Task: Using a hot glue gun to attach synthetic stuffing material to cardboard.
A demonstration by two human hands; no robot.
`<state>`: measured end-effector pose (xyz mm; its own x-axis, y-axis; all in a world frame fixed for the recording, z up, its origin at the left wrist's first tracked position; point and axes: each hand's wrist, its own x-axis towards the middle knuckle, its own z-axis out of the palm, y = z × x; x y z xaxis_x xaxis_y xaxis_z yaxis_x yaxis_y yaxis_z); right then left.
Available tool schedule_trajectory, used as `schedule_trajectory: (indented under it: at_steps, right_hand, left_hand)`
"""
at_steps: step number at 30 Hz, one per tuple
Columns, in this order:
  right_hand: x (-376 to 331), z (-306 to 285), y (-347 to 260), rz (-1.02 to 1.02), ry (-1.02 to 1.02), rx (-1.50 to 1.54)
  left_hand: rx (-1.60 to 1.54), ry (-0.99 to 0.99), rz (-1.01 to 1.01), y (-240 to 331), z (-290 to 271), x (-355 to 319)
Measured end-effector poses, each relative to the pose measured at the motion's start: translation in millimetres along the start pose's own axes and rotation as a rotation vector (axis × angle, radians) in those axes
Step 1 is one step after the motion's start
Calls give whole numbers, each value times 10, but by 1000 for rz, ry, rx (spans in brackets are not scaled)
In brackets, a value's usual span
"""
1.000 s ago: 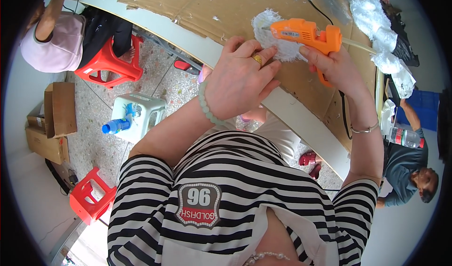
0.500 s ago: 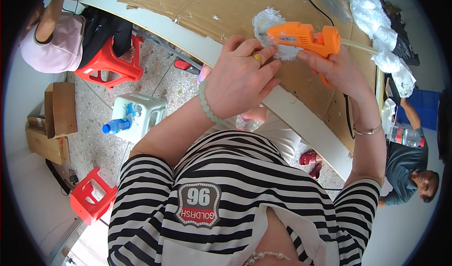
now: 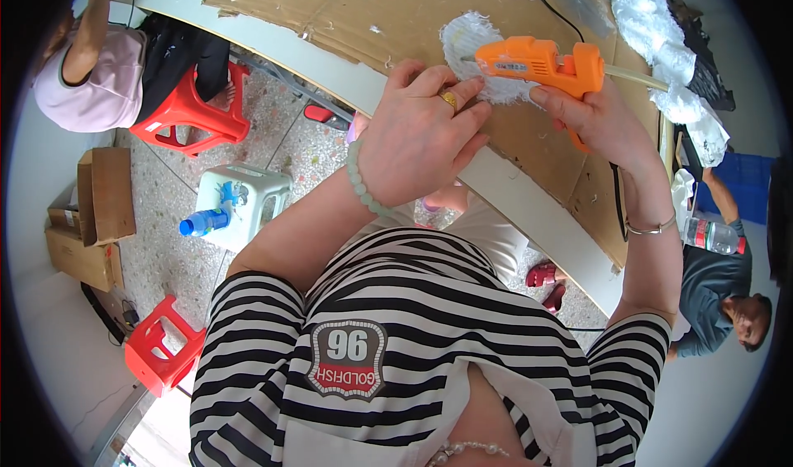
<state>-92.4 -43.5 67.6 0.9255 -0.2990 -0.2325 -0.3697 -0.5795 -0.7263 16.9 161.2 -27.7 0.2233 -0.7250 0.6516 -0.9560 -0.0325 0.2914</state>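
Note:
An orange glue gun (image 3: 541,61) is in my right hand (image 3: 610,120), its fingers closed round the handle. A pale glue stick (image 3: 636,77) sticks out of the gun's back, and the nozzle points left over a white, shaggy oval piece (image 3: 465,36). That piece lies on the brown cardboard (image 3: 355,21). My left hand (image 3: 425,141), with a ring and a bead bracelet, has its fingers bent at the near edge of the white piece, fingertips against it. The left thumb is hidden.
White fluffy bundles (image 3: 652,25) lie at the table's right, beside a black bag (image 3: 710,79). A dark cord (image 3: 562,17) crosses the cardboard. Left are red stools (image 3: 194,108), a pale stool (image 3: 239,199) with a blue bottle (image 3: 205,221), and cardboard boxes (image 3: 103,194). Other people sit at both sides.
The glue gun and my right hand have shifted slightly right, drawing the nozzle a little along the white piece. My left hand has barely moved.

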Motion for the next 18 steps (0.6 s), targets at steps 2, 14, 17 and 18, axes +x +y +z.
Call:
schedule_trajectory:
  at_steps: [2, 14, 17, 18]
  right_hand:
    - [-22, -30, -16, 17, -21, 3]
    - [-92, -73, -11, 34, -78, -19]
    - [-100, -84, -22, 66, -85, -83]
    - [-103, -79, -20, 52, -77, -80]
  left_hand:
    - [-2, 9, 4, 0, 11, -4]
    - [65, 19, 19, 49, -10, -65]
    - [42, 14, 9, 49, -11, -51]
    - [36, 17, 10, 48, -12, -48]
